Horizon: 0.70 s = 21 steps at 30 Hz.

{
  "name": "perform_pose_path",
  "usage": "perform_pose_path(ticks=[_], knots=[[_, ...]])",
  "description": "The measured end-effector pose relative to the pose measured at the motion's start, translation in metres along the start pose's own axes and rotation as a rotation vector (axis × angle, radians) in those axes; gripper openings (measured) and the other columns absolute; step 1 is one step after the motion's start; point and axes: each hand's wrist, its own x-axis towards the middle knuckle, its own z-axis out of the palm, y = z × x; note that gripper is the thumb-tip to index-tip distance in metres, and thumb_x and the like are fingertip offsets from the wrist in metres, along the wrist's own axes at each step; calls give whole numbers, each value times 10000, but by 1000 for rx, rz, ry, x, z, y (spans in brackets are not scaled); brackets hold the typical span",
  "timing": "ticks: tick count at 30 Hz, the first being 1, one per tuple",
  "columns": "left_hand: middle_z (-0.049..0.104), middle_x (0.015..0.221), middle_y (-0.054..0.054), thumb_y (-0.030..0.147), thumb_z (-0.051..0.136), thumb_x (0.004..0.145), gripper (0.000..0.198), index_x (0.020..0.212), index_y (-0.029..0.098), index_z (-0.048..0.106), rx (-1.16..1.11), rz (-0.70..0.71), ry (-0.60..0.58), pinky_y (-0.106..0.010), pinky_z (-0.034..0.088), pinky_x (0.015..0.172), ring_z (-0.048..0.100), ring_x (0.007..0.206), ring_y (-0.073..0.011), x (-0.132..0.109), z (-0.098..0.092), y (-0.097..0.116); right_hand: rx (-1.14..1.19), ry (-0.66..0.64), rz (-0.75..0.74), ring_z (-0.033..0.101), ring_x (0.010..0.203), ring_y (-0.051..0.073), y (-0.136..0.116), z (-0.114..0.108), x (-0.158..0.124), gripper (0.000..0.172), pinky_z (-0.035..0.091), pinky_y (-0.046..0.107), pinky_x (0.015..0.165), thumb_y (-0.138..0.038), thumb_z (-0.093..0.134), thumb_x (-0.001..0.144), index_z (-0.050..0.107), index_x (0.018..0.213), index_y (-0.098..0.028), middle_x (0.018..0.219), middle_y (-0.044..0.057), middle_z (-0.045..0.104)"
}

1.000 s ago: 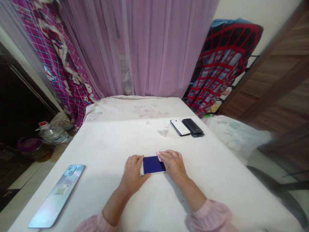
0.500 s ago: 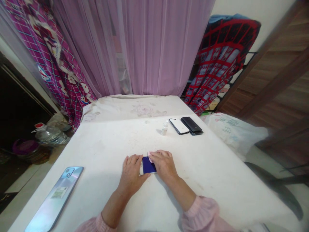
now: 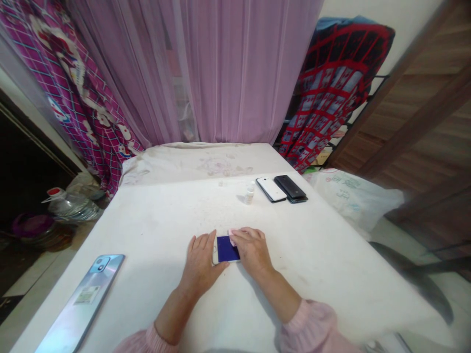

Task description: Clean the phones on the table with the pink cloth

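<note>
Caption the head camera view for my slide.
Left hand holds a phone on a white table; right hand holds a pink cloth against it, a bottle standing beyond.

left hand (image 3: 200, 259) gripping white phone (image 3: 225, 250) | right hand (image 3: 253, 251) holding pink cloth (image 3: 231, 233) to it | bottle (image 3: 249, 194) beyond

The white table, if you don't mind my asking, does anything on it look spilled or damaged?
No clear spill or damage shows, and the small bottle stands upright. Only faint marks dot the white table beyond the blue-screened phone, odd against its pale surface.
</note>
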Motion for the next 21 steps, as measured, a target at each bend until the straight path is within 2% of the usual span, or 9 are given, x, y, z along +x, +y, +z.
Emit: perform_pose_path(ticks=[2, 4, 7, 10, 13, 17, 21], knots=[[580, 1274, -135, 410, 617, 776, 764, 1426, 175, 292, -14, 2, 18, -539, 264, 1081, 505, 1207, -311, 0, 1, -1, 26, -18, -17, 551, 1020, 189, -11, 6, 5, 239, 296, 370, 887, -192, 572, 903, 696, 1030, -352, 1093, -57, 713], [585, 1270, -140, 410, 621, 772, 786, 1431, 166, 269, -25, 0, 19, -539, 263, 1080, 506, 1206, -310, 0, 1, -1, 25, -25, -27, 551, 1016, 191, -10, 4, 5, 242, 291, 374, 887, -193, 578, 900, 692, 1032, -360, 1097, -66, 712], [581, 1278, -145, 415, 634, 764, 799, 1427, 163, 265, -36, -7, 0, -542, 259, 1081, 502, 1207, -313, 0, -1, -1, -37, -7, -15, 552, 1017, 204, 13, -10, -6, 278, 283, 386, 886, -176, 574, 894, 687, 1047, -379, 1111, -76, 705], [574, 1287, -143, 438, 638, 760, 813, 1427, 167, 261, -43, -15, -17, -545, 253, 1083, 497, 1210, -317, 1, -1, 0, -117, 34, 37, 563, 1002, 210, 41, -28, -20, 305, 293, 380, 856, -144, 549, 893, 681, 1078, -347, 1107, -53, 710], [571, 1285, -142, 448, 639, 757, 820, 1430, 172, 259, -48, -18, -19, -547, 249, 1084, 498, 1207, -317, 2, -1, 1, -151, 83, 43, 567, 985, 214, 49, -32, -25, 287, 294, 375, 847, -134, 562, 882, 690, 1051, -327, 1079, -56, 720], [572, 1269, -143, 421, 637, 765, 807, 1431, 177, 254, -62, -16, 4, -552, 266, 1070, 508, 1191, -315, 2, 0, 4, -81, 83, 5, 559, 991, 194, 18, -12, -11, 248, 289, 366, 866, -155, 584, 884, 696, 1015, -333, 1079, -72, 718], [584, 1244, -153, 416, 647, 762, 802, 1419, 154, 268, -72, -3, 19, -553, 274, 1065, 512, 1181, -320, 2, -1, 5, -2, 3, -47, 555, 999, 177, -12, 6, 4, 206, 288, 366, 879, -205, 611, 884, 693, 1006, -349, 1085, -68, 715]])
